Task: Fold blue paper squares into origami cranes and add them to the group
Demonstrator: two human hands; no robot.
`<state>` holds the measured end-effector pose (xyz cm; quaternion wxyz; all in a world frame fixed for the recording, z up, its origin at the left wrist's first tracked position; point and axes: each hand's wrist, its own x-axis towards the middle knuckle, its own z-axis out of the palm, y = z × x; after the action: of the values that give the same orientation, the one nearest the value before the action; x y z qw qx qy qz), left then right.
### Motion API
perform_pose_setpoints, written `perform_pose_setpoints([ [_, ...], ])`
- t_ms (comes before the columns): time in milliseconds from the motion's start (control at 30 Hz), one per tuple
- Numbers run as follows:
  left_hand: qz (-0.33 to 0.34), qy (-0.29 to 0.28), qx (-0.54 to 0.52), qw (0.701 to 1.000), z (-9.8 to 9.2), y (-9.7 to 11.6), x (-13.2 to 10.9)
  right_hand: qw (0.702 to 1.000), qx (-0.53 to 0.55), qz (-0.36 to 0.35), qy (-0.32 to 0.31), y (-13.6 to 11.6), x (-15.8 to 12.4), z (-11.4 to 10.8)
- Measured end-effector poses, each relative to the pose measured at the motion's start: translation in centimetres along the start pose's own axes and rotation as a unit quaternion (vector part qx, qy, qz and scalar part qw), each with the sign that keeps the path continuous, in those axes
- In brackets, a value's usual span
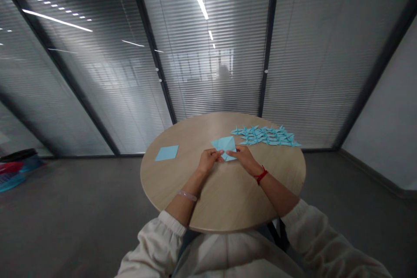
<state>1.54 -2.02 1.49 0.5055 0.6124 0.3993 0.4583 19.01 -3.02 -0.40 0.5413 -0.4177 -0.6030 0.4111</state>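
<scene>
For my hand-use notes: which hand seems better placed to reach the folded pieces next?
Likely the right hand: it sits nearer the folded pieces than the left hand, though both hold the creased sheet.

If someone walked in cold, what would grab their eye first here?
Probably the cluster of folded blue shapes at the far right of the round table. Next, the blue paper held by the left hand and right hand, near the middle. A flat blue sheet lies toward the table's left.
</scene>
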Motion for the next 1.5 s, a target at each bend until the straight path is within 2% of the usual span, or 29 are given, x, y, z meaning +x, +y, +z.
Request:
perform_pose_setpoints([
  [167,-0.035,-0.037,-0.019,0.999,0.56,-0.21,-0.04,1.0,0.006,-0.002,0.02,0.01,-0.04,0.06],
  [500,-0.009,-0.05,-0.006,0.999,0.34,-0.38,0.09,1.0,0.008,-0.008,0.011,0.33,0.2,0.21],
  [733,-0.047,-0.095,-0.028,0.994,0.74,-0.28,-0.29,0.999,0.026,-0.015,0.026,-0.02,0.19,0.22],
  [967,-0.031,-0.095,0.006,0.995,0.38,-0.38,-0.13,0.999,0.03,-0.024,0.022,0.04,0.08,0.38],
  [1167,-0.043,-0.097,-0.006,0.994,0.62,-0.25,-0.28,0.998,0.039,-0.019,0.036,0.34,0.32,0.25],
  [1500,0.004,-0.089,0.04,0.995,0.35,-0.35,-0.35,0.998,0.041,-0.009,0.046,-0.16,-0.02,0.34],
])
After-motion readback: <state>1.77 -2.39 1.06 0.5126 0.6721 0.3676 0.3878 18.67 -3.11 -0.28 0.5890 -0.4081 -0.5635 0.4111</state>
